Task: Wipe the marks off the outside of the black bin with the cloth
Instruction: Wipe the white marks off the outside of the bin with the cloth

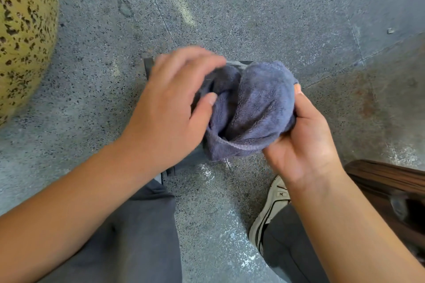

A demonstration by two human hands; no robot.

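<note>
Blue cloth (250, 110) gripped in right hand (303, 145); left hand (170, 108) fingers touching it.

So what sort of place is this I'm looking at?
Probably an outdoor or utility area, not a living room: a speckled grey stone floor with seams and rust-like stains, and a rough, pitted yellow boulder-like surface at the left.

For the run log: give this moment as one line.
stage: bunching cloth | right hand: grips cloth | left hand: fingers on cloth, blurred | black bin: below hands, mostly hidden, not wiped
</note>
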